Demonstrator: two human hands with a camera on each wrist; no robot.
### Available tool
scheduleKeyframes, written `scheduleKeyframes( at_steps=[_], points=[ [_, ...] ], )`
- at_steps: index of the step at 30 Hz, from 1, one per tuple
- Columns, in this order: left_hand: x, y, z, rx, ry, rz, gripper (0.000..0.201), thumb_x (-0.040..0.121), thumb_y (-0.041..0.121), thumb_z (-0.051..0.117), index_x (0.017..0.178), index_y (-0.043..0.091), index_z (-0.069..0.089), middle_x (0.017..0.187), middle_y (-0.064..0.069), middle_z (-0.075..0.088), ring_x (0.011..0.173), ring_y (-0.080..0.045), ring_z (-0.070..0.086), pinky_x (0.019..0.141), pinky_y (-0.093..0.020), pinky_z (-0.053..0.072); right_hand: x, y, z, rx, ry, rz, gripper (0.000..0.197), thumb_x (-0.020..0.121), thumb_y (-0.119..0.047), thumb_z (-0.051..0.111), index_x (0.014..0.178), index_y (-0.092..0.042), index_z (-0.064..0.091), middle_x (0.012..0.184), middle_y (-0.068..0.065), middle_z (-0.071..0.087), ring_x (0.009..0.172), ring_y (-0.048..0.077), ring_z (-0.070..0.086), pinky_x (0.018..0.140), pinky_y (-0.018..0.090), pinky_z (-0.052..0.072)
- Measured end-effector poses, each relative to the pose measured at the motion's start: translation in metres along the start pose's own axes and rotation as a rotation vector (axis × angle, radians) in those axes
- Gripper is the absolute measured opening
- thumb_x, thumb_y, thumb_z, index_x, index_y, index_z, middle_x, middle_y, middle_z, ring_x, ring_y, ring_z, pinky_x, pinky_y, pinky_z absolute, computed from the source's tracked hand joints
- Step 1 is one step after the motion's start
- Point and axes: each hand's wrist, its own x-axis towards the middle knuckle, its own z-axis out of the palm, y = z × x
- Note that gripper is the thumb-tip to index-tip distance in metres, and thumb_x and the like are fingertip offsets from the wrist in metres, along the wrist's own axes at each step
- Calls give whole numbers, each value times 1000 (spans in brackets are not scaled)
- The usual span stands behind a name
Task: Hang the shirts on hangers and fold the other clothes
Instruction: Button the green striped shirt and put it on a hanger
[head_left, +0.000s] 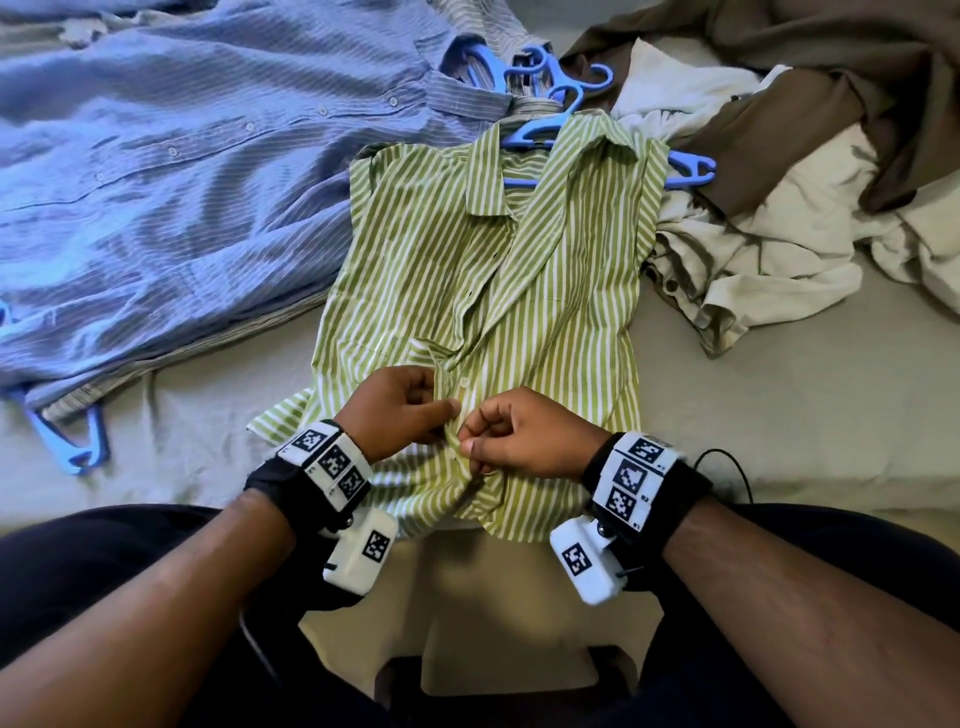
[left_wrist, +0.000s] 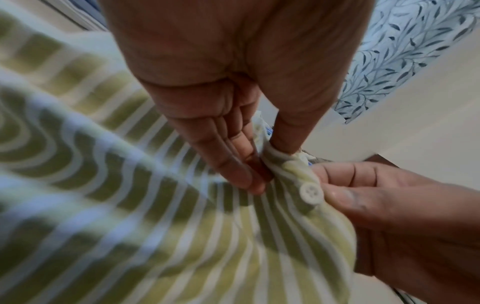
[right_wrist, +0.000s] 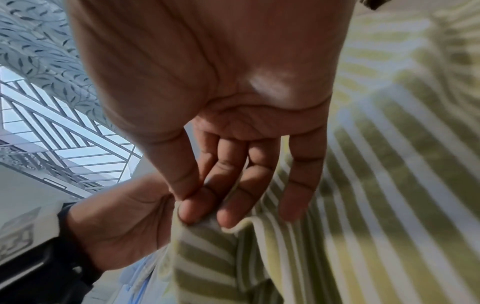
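Nearest the camera, both forearms reach forward over dark-clad legs, each wrist strapped with a black band carrying white marker blocks. The left hand (head_left: 402, 410) and the right hand (head_left: 519, 436) meet at the lower front of a green-and-white striped shirt (head_left: 524, 270), almost touching each other. The left hand's grip is clamped on the shirt's front edge: in the left wrist view its thumb (left_wrist: 288, 135) and fingers (left_wrist: 233, 164) pinch a fold of the striped cloth. The right hand's grip is closed on the opposite edge, thumb (left_wrist: 363, 203) pressed beside a pale four-hole button (left_wrist: 311, 193) on the placket. In the right wrist view its thumb and forefinger (right_wrist: 192, 209) squeeze the hem of the cloth together.

The striped shirt lies front up on a beige bed sheet (head_left: 779, 405), its hem bunched under the hands and its collar pointing away. A blue plastic hanger (head_left: 685, 174) sits inside the shoulders, one end sticking out past the right shoulder.

To the left, a large blue striped shirt (head_left: 182, 171) is spread flat, touching the green one, with another blue hanger (head_left: 67, 441) poking out at its near edge. Beyond the collar lie several loose blue hangers (head_left: 561, 73). To the right, a crumpled cream garment (head_left: 753, 249) rests just beside the striped shirt, partly covered by a brown garment (head_left: 831, 67) at the far corner.
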Motion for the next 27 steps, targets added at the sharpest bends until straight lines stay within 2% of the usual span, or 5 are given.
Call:
scheduleKeyframes(
  at_steps=[6, 13, 18, 22, 27],
  points=[
    [0, 2, 2, -61, -6, 22, 18, 91, 8, 77, 106, -1, 72, 96, -31, 73, 82, -29, 72, 86, -52, 62, 2, -2, -15, -244, 484, 3, 11, 93, -38, 75, 102, -32, 77, 87, -15, 72, 83, -1, 67, 75, 24, 56],
    [0, 2, -2, -100, -64, 94, 17, 86, 11, 82, 99, 3, 74, 80, -18, 70, 74, -24, 64, 78, -41, 58, 7, -2, -5, -45, 516, 69, 12, 87, -37, 83, 94, -28, 79, 83, -8, 76, 68, 7, 71, 64, 33, 60],
    [5, -3, -3, -38, 39, 144, 47, 82, 24, 88, 89, -11, 57, 63, -17, 52, 61, -20, 52, 69, -43, 55, 6, -7, -9, -104, 601, 71, 12, 82, -36, 84, 78, -28, 77, 75, -12, 75, 65, 4, 71, 66, 34, 64],
    [7, -4, -4, 159, 231, 217, 24, 82, 42, 86, 94, 28, 72, 66, 5, 73, 63, -14, 71, 72, -34, 59, 7, -11, -9, -382, 676, 35, 12, 77, -41, 77, 73, -30, 74, 69, -18, 69, 69, -1, 66, 69, 32, 62],
    [-1, 6, 1, 537, 251, 558, 25, 94, 43, 70, 92, 21, 82, 80, 12, 71, 75, -6, 68, 68, -29, 53, 10, -17, -5, -430, 652, -21, 14, 80, -42, 76, 77, -29, 76, 70, -16, 71, 70, 3, 67, 68, 32, 61]
  ],
)
